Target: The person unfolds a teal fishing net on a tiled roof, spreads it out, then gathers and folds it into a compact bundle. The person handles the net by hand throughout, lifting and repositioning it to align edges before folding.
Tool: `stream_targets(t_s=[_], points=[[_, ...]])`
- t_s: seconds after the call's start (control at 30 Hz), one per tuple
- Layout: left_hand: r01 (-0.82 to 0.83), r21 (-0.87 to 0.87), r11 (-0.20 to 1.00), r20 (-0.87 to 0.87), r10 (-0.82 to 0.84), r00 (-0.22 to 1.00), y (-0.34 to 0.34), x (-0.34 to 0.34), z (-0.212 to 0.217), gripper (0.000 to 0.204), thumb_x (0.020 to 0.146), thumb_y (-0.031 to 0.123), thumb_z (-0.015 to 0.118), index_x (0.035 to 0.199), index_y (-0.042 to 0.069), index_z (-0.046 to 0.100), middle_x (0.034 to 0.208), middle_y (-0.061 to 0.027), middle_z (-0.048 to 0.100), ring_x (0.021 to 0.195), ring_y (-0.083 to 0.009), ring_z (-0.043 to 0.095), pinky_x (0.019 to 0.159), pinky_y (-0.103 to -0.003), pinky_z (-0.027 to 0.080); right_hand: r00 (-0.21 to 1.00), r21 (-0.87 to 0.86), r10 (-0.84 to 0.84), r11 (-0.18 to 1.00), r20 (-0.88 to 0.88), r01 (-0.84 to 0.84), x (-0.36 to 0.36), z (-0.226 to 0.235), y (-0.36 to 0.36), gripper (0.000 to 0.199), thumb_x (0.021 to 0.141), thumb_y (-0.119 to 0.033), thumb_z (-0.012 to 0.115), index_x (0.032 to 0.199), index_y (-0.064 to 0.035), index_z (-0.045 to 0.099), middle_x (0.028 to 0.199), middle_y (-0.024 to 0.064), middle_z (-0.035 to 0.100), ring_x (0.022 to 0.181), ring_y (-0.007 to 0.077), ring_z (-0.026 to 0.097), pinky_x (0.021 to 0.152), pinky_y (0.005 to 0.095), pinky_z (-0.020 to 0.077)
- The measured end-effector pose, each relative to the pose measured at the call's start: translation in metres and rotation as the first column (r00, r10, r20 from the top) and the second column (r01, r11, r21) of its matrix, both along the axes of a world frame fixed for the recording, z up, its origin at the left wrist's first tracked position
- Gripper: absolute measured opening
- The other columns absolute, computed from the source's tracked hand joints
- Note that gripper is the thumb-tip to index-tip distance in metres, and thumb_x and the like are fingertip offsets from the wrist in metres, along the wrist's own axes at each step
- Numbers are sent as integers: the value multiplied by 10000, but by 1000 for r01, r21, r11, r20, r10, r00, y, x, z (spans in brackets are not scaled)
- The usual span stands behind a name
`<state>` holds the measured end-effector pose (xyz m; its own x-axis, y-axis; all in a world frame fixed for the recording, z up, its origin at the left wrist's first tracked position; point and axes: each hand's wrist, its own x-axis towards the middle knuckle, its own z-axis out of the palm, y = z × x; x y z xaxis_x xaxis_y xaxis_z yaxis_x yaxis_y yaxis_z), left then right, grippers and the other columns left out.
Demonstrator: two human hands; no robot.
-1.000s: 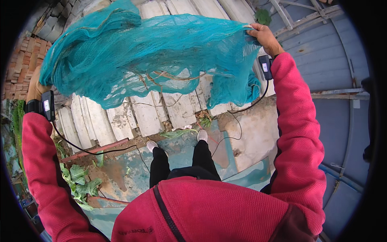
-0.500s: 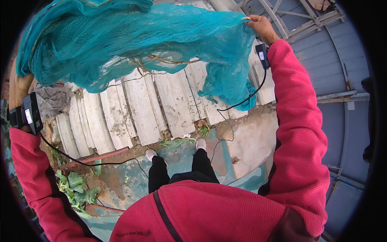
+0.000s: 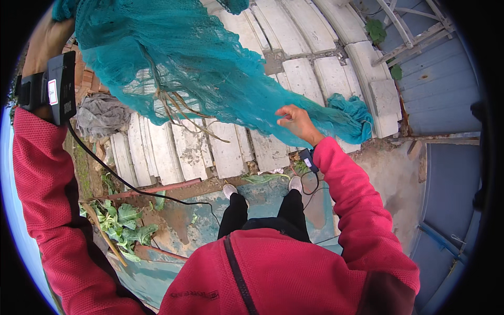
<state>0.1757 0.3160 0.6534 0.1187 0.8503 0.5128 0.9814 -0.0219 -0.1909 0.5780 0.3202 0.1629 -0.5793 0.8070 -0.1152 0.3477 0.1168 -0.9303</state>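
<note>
While white slabs [image 3: 226, 152] lie in rows beyond the feet, blue-grey metal panels [image 3: 443, 105] line the right side. A teal net [image 3: 173, 58] stretches over the slabs from the upper left, narrowing toward a bunched end at the right. The red jacket [image 3: 294, 268] fills the lower middle, with small dark lettering on the left of its chest. Below it are black trousers [image 3: 294, 212].

Leafy green plants [image 3: 128, 223] grow at the left, and a crumpled grey cloth [image 3: 102, 114] lies on the near side of some bricks [image 3: 86, 79]. The left hand [image 3: 52, 31] is at the net's upper left edge; net covers its fingers, so whether they grip cannot be told. The right hand [image 3: 296, 125] is in front of the net's narrow part, fingers loosely bent, thumb apart, nothing between them.

Dry stems [image 3: 178, 107] tangle at the net's lower edge. Each wrist carries a black box: the left box [image 3: 64, 86] has a white label [image 3: 52, 92] framed in red, with a small dark mark; the right box [image 3: 310, 159] has a pale label, too small to read.
</note>
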Motion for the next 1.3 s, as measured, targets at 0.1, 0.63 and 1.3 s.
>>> stream_targets(t_s=[0.1, 0.63, 1.3], points=[[-47, 12, 999, 7, 46, 999, -6, 17, -1, 275, 761, 65, 670, 1028, 10, 637, 968, -163, 671, 857, -253, 630, 755, -335, 490, 995, 151, 104, 983, -13, -100, -58, -12, -57, 614, 756, -198, 731, 1312, -72, 504, 1323, 204, 486, 1180, 331, 512, 969, 415, 429], [-71, -8, 997, -91, 70, 993, -60, 63, 4, 236, 830, 105, 634, 1049, 18, 638, 978, -157, 676, 875, -262, 637, 756, -336, 487, 740, 256, -622, 782, 257, 568, -182, 10, 17, 711, 694, -321, 777, 1297, -107, 467, 1308, 206, 462, 1210, 411, 407, 885, 581, 404], [20, -208, 978, -145, -51, 988, -79, 4, 18, 260, 838, 154, 612, 1059, 16, 612, 909, -109, 649, 757, -221, 581, 713, -336, 446, 790, 238, -612, 775, 48, 586, -207, -40, 35, 442, 711, -232, 709, 1134, -154, 607, 1178, 159, 575, 1098, 397, 509, 891, 569, 353]])
